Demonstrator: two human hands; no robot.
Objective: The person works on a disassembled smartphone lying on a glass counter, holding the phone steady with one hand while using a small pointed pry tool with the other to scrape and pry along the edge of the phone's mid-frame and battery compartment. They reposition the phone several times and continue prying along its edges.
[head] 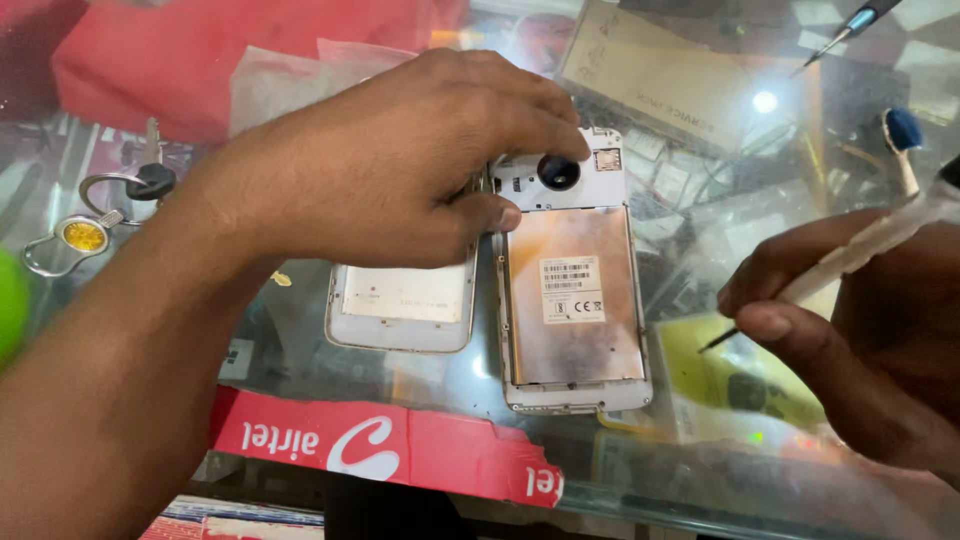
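The phone [572,300] shows a dull, brushed metal plate with a paper label – its frame is white plastic. The counter [700,470] is glossy glass, the keys [100,215] shiny metal.

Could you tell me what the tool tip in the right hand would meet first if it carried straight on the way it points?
Probably the opened phone: the right hand aims its thin tool down-left, towards the phone's right edge. Its height above the glass counter is unclear.
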